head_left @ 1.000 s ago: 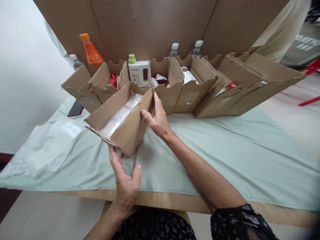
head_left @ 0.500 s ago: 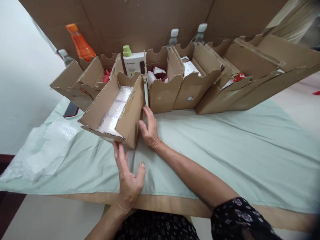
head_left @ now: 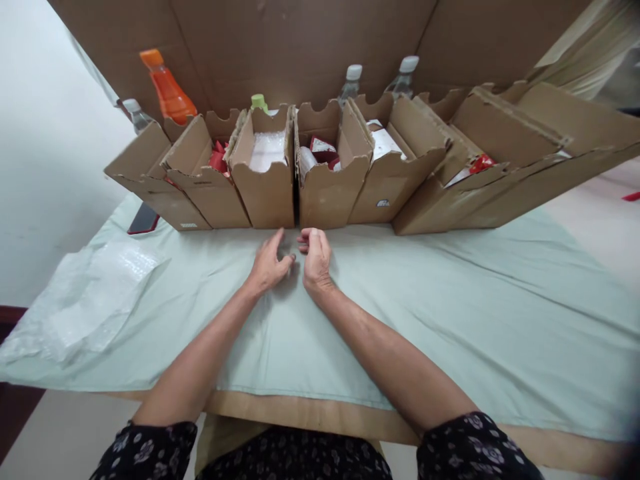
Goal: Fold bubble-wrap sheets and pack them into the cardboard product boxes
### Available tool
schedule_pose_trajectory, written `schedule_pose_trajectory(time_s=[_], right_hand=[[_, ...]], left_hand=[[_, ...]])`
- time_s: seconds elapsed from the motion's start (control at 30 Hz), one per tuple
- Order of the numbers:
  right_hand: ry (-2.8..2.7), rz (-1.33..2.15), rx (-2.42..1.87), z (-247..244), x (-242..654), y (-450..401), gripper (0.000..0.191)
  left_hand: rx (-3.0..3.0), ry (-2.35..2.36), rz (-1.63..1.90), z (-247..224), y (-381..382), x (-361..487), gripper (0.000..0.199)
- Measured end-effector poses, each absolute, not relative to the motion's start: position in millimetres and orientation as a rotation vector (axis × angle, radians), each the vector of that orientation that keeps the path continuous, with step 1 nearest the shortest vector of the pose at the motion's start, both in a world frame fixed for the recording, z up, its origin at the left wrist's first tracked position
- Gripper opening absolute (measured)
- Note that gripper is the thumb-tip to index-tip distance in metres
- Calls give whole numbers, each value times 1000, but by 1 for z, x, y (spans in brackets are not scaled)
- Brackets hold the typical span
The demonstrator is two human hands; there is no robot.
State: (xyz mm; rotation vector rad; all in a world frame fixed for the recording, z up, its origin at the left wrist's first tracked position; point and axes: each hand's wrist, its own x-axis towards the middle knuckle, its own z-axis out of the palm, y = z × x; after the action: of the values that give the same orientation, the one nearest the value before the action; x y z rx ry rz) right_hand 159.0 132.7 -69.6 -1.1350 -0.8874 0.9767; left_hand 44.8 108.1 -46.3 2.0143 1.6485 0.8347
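A cardboard box (head_left: 265, 197) with bubble wrap (head_left: 269, 151) inside stands upright in the row, between a box holding red packets (head_left: 219, 159) and a box (head_left: 327, 200) with dark red and white items. My left hand (head_left: 270, 262) is just in front of its lower edge, fingers apart, with nothing in it. Close by on the right, my right hand (head_left: 315, 257) hovers over the cloth below the neighbouring box, its fingers curled loosely and apart from the thumb side. It holds nothing that I can see.
A pale green cloth (head_left: 400, 320) covers the table. Loose bubble wrap (head_left: 95, 300) lies at the left, near a dark phone-like object (head_left: 143, 219). Behind the boxes stand an orange bottle (head_left: 170, 90), clear bottles with white caps (head_left: 409, 65) and a tall cardboard panel (head_left: 300, 47).
The box with bubble wrap has gone back into the row, now level with its neighbours and hiding most of the white bottle. Both hands have come off it, the left moving forward.
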Motion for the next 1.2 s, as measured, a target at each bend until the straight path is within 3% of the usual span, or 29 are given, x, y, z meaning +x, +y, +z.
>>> schedule_pose_trajectory(time_s=[0.13, 0.4, 0.67, 0.83, 0.93, 1.03, 1.2], right_hand=[[-914, 1004, -1120, -71, 159, 132, 50], [-1019, 956, -1154, -78, 169, 141, 35], [-1240, 905, -1173, -75, 191, 160, 64], [-1342, 904, -1192, -73, 188, 149, 37], [-1395, 888, -1180, -64, 180, 140, 30], [-1467, 902, -1106, -38, 160, 138, 36], [-1801, 739, -879, 32, 102, 176, 62]], left_hand=[[2187, 1655, 672, -56, 108, 51, 48], [2349, 1631, 508, -55, 101, 48, 47], [2326, 1619, 524, -53, 100, 49, 45], [2316, 1605, 560, -55, 102, 49, 49], [2307, 1598, 600, -55, 103, 51, 49], [2297, 1592, 641, -54, 104, 52, 47], [2286, 1591, 652, -54, 105, 53, 40]])
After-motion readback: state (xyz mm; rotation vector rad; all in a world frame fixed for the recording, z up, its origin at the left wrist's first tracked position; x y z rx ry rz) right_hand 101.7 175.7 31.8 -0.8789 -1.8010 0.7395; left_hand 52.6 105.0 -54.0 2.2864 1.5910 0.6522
